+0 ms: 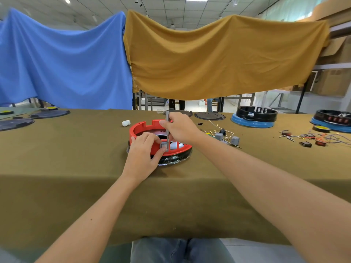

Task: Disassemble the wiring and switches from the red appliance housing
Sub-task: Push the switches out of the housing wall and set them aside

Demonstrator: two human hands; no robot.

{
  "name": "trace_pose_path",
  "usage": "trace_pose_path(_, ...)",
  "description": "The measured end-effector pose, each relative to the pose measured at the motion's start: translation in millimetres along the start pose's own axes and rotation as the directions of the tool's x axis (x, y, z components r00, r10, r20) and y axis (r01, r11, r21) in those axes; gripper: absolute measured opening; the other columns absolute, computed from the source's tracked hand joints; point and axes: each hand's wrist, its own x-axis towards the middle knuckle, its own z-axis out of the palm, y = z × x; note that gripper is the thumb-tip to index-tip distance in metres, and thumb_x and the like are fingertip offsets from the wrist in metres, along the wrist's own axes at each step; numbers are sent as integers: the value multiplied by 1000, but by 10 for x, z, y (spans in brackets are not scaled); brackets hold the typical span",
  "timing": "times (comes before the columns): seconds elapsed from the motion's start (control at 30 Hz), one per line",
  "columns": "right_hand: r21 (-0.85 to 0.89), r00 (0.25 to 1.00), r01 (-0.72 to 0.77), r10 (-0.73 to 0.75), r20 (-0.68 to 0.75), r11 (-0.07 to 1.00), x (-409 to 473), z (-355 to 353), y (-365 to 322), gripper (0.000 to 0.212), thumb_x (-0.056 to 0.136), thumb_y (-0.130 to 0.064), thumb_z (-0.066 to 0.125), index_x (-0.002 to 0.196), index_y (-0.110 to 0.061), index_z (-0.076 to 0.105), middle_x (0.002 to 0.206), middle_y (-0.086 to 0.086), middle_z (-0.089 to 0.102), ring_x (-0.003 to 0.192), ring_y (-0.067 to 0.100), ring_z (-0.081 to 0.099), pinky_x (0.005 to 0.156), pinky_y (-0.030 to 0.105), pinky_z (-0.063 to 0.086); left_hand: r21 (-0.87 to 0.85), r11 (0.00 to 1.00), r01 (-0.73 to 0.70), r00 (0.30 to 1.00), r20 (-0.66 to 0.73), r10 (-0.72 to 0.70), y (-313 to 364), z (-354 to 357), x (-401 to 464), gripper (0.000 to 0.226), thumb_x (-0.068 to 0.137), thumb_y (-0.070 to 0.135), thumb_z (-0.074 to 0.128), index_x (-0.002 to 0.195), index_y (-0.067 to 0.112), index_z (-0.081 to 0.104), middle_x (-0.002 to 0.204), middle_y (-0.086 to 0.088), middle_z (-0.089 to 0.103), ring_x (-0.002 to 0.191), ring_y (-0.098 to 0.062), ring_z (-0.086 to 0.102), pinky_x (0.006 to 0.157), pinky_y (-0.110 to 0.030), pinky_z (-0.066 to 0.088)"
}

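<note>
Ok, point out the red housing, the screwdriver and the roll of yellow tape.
red housing [139,128], head view, far left rim.
screwdriver [167,132], head view, shaft below the right hand.
roll of yellow tape [321,128], head view, top face.

Looks like factory workshop / assembly floor, not home. Grid drop ceiling with panel lights, open hall behind. Long bench under olive cloth. Blue sheet and mustard sheet hung up as dividers. Same round appliance housings repeated along bench, black base plates, loose switches and wires, tape roll. Cardboard boxes stacked at right.
</note>
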Motion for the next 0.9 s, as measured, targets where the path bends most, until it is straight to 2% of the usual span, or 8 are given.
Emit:
trace_pose_path(0.1,-3,999,-34,34,24,999,42,-12,-3,36,103,-35,50,104,0,57,94,21,72,90,39,71,85,56,56,17,1000,-3,1000,5,3,4,1,1,17,89,24,69,95,16,56,96,5,56,88,-16,52,86,-43,44)
trace_pose_path(0.33,-89,992,-96,102,75,991,146,-20,-79,37,104,-36,49,111,-1,58,102,18,69,90,34,71,89,51,56,39,999,20,1000,21,-21,6,10,-1,17,89,22,70,95,13,56,95,3,56,87,-19,54,93,-44,41)
trace_pose_path(0.4,-120,995,-78,85,48,990,144,-3,-59,33,104,-37,48,101,-6,57,89,13,68,74,26,65,75,44,56,30,999,31,999,22,-31,9,5,-2,17,89,22,69,95,13,56,95,4,56,88,-19,54,97,-42,38)
trace_pose_path(0.47,-140,998,-42,36,-45,989,92,49,-16,33,104,-40,46,85,-13,50,75,3,59,64,20,54,61,37,45,26,999,45,999,25,-45,11,-3,4,17,90,23,69,94,14,56,95,4,55,89,-18,54,98,-45,39)
trace_pose_path(0.57,-6,981,49,-49,-190,999,-20,134,66,33,104,-38,46,87,-10,52,72,4,63,65,24,59,67,44,51,-6,997,79,997,19,-79,27,-11,4,19,90,26,69,94,15,54,95,5,54,88,-15,50,99,-51,39)
trace_pose_path(0.67,197,979,109,-71,-192,974,-78,152,80,27,104,-32,49,89,-11,54,71,4,69,70,25,69,78,52,57,-26,991,131,991,19,-130,29,-12,-6,28,89,31,70,99,15,50,99,3,55,88,-13,46,99,-52,40)
trace_pose_path(0.8,134,984,144,-127,-124,981,-60,167,71,26,103,-34,52,89,-12,54,73,2,70,71,22,70,77,51,58,-10,983,184,982,36,-183,16,-4,4,40,88,42,68,115,17,51,112,5,56,102,-16,51,102,-47,38)
trace_pose_path(0.9,128,984,158,-146,-98,979,-34,153,64,23,102,-33,54,88,-15,55,71,0,69,71,22,70,75,50,59,56,985,162,984,63,-165,11,1,16,37,90,47,63,112,19,56,112,7,55,109,-14,47,108,-52,33)
